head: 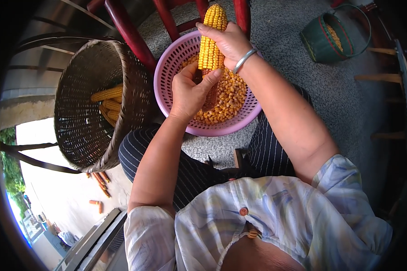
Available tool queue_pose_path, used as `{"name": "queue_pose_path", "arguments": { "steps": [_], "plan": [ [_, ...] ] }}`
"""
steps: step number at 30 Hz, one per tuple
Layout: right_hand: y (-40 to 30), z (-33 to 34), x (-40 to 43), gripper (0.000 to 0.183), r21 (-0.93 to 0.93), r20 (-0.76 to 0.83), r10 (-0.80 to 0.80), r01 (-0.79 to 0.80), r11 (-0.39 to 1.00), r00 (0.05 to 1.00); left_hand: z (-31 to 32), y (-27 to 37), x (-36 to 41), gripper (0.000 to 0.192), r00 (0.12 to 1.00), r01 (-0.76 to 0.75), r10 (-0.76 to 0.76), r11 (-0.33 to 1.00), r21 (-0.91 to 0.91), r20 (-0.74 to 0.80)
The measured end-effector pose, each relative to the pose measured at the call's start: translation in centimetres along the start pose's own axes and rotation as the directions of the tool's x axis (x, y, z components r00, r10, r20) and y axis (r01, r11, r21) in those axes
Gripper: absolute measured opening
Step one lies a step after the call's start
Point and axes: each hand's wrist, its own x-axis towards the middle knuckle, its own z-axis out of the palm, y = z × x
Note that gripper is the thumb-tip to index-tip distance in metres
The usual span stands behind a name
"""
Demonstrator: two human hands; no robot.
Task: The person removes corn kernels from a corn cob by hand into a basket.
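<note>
An ear of corn (212, 40) is held upright over a pink plastic colander (224, 130). Its upper part is covered in yellow kernels; the lower part is bare reddish cob. My right hand (231, 42), with a metal bangle at the wrist, grips the ear's upper part, thumb across the kernels. My left hand (193, 89) holds the lower part, its thumb and fingers close to the edge of the kernels. Loose corn kernels (235, 91) lie in the colander below. Part of the cob is hidden by my left fingers.
Left of the colander a large woven basket (118, 142) lies tilted, holding several ears of corn (110, 98). Bare cobs (100, 184) lie on the floor beyond. A red wooden chair (129, 32) stands behind the colander. A green bucket (312, 44) with kernels is at the upper right.
</note>
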Motion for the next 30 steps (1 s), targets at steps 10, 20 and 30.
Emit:
{"name": "queue_pose_path", "arguments": {
  "steps": [10,20,30],
  "plan": [
    [-1.1,-0.3,-0.4,0.019,0.054,-0.012,0.146,-0.145,0.988,0.989,-0.7,0.9,-0.3,0.034,0.995,0.099,-0.094,0.966,-0.240,0.033],
    [0.0,0.3,-0.3,0.019,-0.095,0.018,0.027,-0.025,0.995,0.999,-0.4,-0.2,0.3,0.037,0.997,0.070,-0.071,0.995,0.068,0.006],
    [-1.5,0.0,-0.7,0.022,0.110,0.070,0.171,-0.178,0.978,0.983,-1.1,0.5,-0.2,0.031,0.980,0.174,-0.138,0.947,-0.270,0.145]
  ]
}}
